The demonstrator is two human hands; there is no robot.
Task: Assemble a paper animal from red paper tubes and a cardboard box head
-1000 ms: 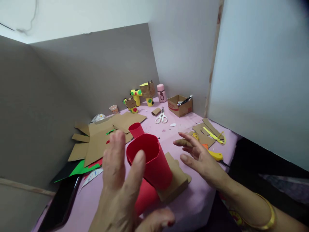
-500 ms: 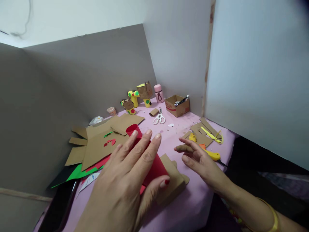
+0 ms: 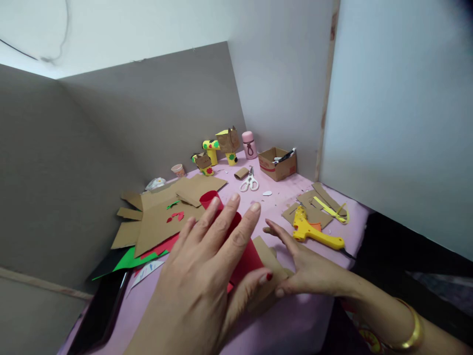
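Both my hands are down on the work: my left hand [image 3: 207, 276] lies flat with fingers spread over the red paper tube [image 3: 242, 246], pressing rather than grasping it, on the brown cardboard piece [image 3: 266, 256]. My right hand [image 3: 306, 268] rests open on that cardboard's edge, near the yellow glue gun [image 3: 314, 232].

Soft, even light from above, faint shadows, no glare; wide-angle bending at the edges, slight blur up close

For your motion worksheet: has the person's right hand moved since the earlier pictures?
Yes. The right hand has come down and leftward, away from the yellow glue gun, onto the cardboard piece.
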